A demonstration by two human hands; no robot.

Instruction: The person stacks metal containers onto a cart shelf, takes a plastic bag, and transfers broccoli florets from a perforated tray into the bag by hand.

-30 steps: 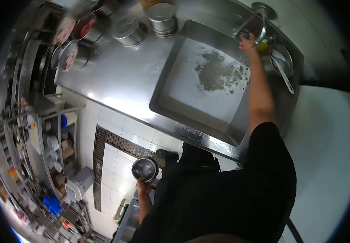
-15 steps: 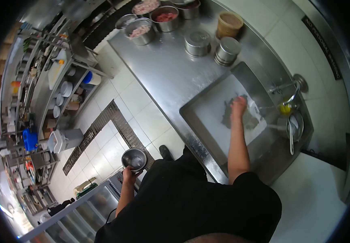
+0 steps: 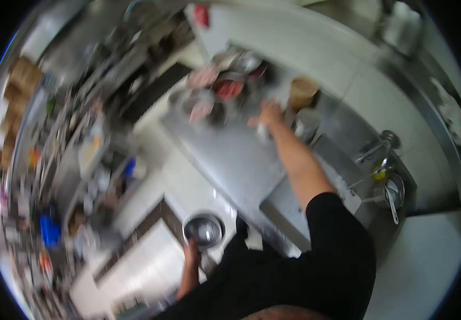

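My left hand (image 3: 192, 253) grips the rim of a round steel bowl (image 3: 204, 230), held out over the floor on the left; a pale, shiny patch shows inside it. My right hand (image 3: 269, 114) reaches far across the steel counter (image 3: 225, 160), over a lidded steel pot mostly hidden beneath it. Its fingers look apart, though blurred, and whether they touch the pot I cannot make out. Just right of that hand stand another steel pot (image 3: 307, 124) and a tan round container (image 3: 303, 93).
Steel pots of raw-looking meat (image 3: 227, 89) crowd the counter's far end. Below my right arm lies the sink (image 3: 286, 205), with a tap (image 3: 384, 146) and a pot holding a ladle (image 3: 392, 197) beside it. Shelving (image 3: 89, 184) runs along the left.
My right hand has left the sink and moved up and away to the lidded pot. The left hand still holds the bowl. The whole view has shifted and blurred.
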